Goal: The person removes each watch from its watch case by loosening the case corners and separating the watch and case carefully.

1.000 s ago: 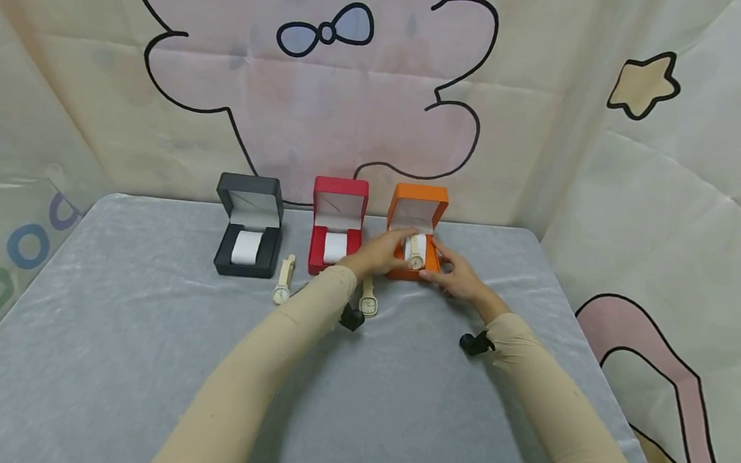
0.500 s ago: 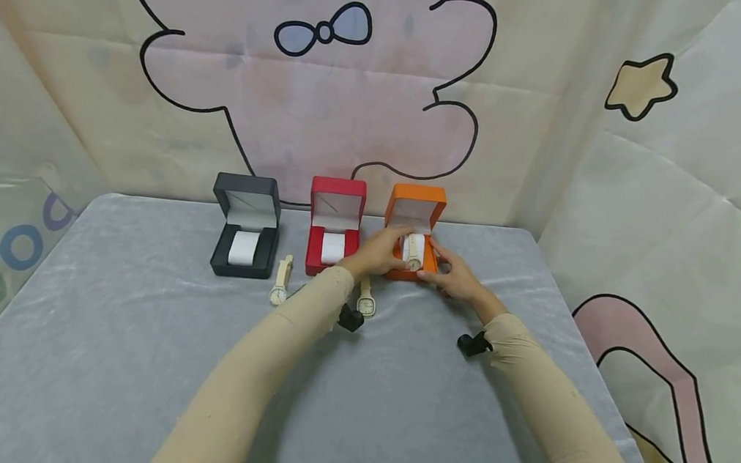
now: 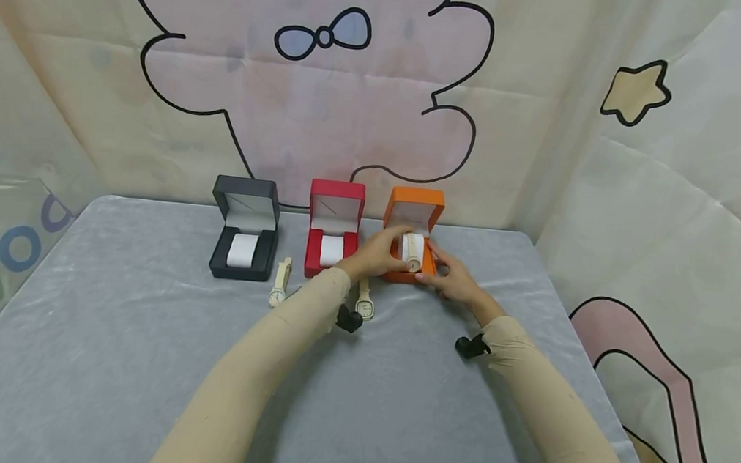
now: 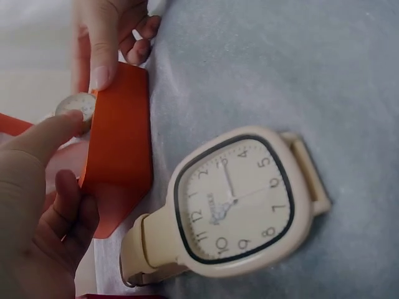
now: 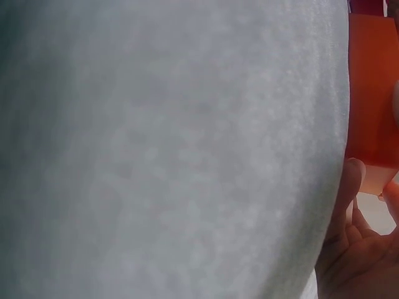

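A cream-strapped wristwatch (image 3: pixel 413 253) lies around the white cushion (image 3: pixel 420 245) inside the raised-lid orange watch box (image 3: pixel 393 275). My left hand (image 3: pixel 377 253) holds this watch and cushion from the left. Its thumb (image 4: pixel 59 129) presses at the round watch face, while the other fingers curl beside the box. From the right, my right hand (image 3: pixel 457 277) grips the box's side, thumb at the front edge. A cream watch with a squarish case (image 4: pixel 237 199) lies on the cloth below my left wrist. The right wrist view mostly shows grey cloth, with the right hand (image 5: pixel 361 261) touching the box.
Left of the orange box stand a red watch box (image 3: pixel 314 256) and a dark grey watch box (image 3: pixel 222 266), lids raised, each with a white cushion. Another cream watch (image 3: pixel 280 282) lies before them; something beside it is mostly hidden by the left sleeve. A printed curtain (image 3: pixel 367 113) hangs behind the table.
The head view has shifted slightly. Both hands stay at the orange box in nearly the same pose, with only slight finger movement.
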{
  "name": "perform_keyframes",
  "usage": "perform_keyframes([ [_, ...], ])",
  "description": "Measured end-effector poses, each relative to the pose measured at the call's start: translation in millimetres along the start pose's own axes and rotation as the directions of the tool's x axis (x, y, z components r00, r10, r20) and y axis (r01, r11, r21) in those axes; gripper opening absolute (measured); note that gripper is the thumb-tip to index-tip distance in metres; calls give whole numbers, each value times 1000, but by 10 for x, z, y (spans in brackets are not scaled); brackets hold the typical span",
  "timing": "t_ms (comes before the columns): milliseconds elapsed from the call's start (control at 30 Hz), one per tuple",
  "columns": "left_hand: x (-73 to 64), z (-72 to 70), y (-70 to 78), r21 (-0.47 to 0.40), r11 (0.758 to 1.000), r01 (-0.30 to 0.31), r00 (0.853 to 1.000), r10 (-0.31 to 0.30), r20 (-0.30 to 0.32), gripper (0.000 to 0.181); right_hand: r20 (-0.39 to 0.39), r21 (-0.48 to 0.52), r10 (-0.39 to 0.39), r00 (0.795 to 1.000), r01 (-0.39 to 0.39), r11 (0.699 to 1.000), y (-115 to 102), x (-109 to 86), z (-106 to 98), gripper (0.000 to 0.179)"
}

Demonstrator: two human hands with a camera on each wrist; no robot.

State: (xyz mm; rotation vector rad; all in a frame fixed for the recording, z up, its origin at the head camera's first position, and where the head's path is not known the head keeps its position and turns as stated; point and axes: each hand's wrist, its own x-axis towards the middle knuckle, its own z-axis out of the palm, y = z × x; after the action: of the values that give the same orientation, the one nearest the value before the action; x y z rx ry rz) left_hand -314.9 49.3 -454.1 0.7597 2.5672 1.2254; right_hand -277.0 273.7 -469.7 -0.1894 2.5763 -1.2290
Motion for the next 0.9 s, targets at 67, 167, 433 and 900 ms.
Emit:
perform_keyframes([
  [67,-7,-7,-21,-70,998,-6,1000,5,-7,76,-3,-7,1,1000,-1,1000,4,5,11,88],
  [167,-17,-16,-48,-156,988,-24,1000,22,-11,75,-2,-17,9,1000,-9,1000,13,13,23,88],
  [433,-64,-103,-10,-310,950,-26,997,4,-72,68,12,-7,18,1000,-18,1000,-13,23,20,88],
  [900,-136,-138,45,-411,912,-2,999,-20,-48,69,11,-21,20,1000,-20,1000,-18,-21,8,89],
])
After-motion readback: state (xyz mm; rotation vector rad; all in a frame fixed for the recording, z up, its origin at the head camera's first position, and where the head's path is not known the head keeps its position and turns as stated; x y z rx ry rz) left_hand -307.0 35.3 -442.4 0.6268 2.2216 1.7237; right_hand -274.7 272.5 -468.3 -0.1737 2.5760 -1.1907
